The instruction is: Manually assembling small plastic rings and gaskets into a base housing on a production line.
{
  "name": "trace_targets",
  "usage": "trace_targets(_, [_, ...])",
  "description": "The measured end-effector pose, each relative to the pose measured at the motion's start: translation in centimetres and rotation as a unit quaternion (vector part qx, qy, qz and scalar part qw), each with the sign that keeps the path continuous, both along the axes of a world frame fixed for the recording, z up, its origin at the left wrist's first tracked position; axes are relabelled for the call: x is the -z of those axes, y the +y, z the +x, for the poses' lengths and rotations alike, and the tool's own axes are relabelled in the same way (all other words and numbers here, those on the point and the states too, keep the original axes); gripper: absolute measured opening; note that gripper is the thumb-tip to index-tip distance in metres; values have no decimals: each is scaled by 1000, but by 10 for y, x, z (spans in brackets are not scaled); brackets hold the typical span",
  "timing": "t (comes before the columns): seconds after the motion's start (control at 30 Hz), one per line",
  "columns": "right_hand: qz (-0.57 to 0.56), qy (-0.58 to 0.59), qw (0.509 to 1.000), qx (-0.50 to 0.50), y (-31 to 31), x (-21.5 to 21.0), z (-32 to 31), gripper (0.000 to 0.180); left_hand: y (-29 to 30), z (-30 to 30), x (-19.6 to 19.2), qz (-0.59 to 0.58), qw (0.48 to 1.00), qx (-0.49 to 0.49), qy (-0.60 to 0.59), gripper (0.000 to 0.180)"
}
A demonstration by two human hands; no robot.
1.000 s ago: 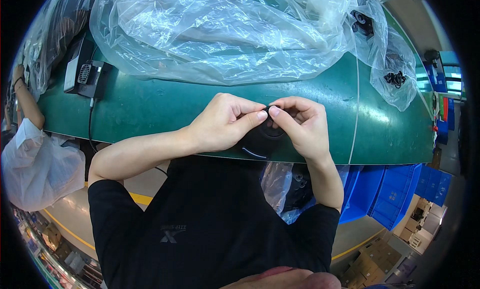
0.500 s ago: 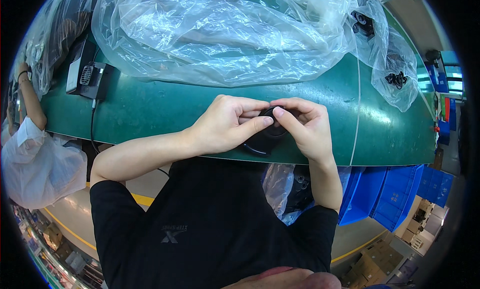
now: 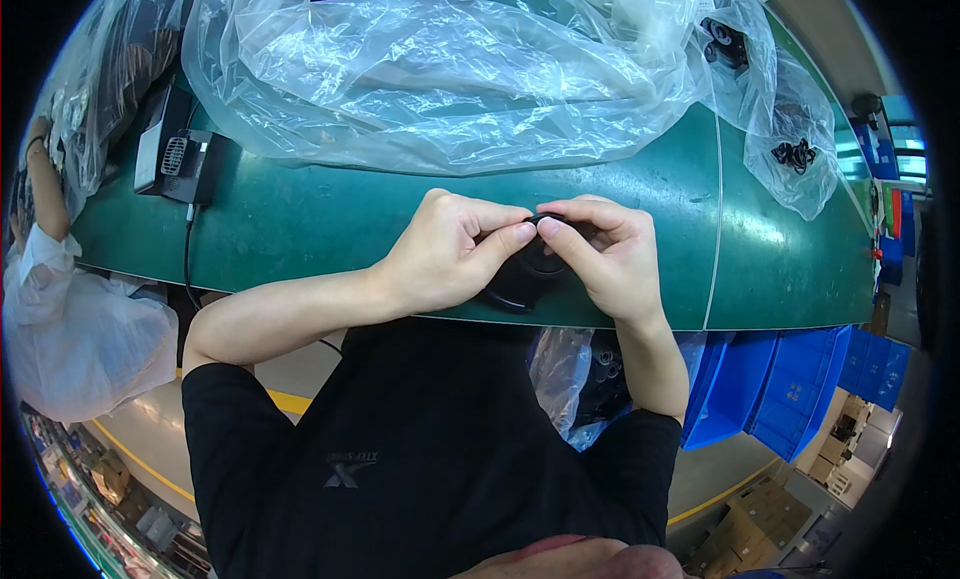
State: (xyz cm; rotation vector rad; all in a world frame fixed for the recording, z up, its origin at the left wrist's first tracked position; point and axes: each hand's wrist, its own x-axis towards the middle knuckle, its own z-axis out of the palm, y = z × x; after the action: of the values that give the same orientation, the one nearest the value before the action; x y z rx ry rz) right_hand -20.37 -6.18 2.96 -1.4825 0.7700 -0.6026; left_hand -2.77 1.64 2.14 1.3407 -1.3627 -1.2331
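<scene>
My left hand point(image 3: 445, 251) and my right hand point(image 3: 614, 257) meet over the green table point(image 3: 330, 214), near its front edge. Both pinch, thumb against fingers, at a thin black rim or ring-like strip point(image 3: 545, 217) at the far side of a round, glossy black part point(image 3: 518, 289). That part lies low beneath the fingers, and its lower edge shows between my hands. The fingers hide much of it, so I cannot tell whether the strip is a separate piece.
Large clear plastic bags point(image 3: 450, 99) with black parts cover the far side. A small bag point(image 3: 795, 164) holds a black coil. Left stands a grey-black device point(image 3: 185, 164) with a cable. Blue bins point(image 3: 795, 399) sit at right below the edge. A co-worker's arm point(image 3: 48, 189) is far left.
My thumbs and fingertips have shifted slightly left along the black rim, still pinching. The co-worker's arm at far left has moved a little further left.
</scene>
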Motion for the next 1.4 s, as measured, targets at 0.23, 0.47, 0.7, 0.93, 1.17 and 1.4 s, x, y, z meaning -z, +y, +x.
trace_targets(0.23, [30,-14,999,-8,-1,1,0,13,1,-2,8,2,999,-4,42,22])
trace_targets(0.47, [86,-20,996,8,-2,-2,1,15,-4,0,1,82,996,17,36,22])
trace_targets(0.7, [29,-7,999,13,-4,-1,-3,18,-7,-2,7,122,960,38,250,29])
trace_targets(0.93, [-315,86,943,60,14,-6,-9,49,-9,0,6,128,941,3,314,33])
trace_targets(1.17, [-433,96,893,78,22,6,-2,48,-9,2,7,134,946,4,295,31])
trace_targets(1.4, [-349,-9,922,168,29,9,7,40,-7,1,7,60,964,-10,260,30])
